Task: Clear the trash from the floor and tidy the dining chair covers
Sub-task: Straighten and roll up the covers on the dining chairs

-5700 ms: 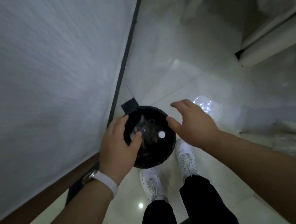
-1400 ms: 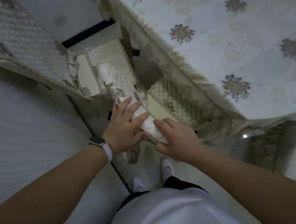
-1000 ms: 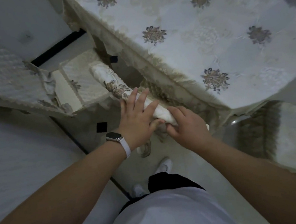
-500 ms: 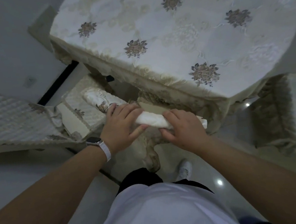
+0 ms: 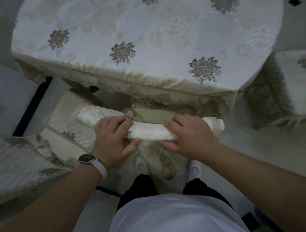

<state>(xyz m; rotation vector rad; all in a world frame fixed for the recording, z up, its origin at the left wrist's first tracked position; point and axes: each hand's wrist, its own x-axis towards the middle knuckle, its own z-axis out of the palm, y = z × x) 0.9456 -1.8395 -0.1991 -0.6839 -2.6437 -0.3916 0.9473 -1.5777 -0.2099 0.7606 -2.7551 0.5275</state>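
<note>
Though bunched, chair cover (image 5: 150, 133) within left hand (image 5: 113, 138) and right hand (image 5: 190, 135).

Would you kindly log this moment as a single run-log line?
step: tidy chair cover | left hand: grips chair cover | right hand: grips chair cover

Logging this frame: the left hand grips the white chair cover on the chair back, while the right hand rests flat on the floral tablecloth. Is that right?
Not quite. The right hand is not on the tablecloth; it grips the chair cover too, beside the left hand. The head view shows both hands curled round it, near the table's edge.
</note>
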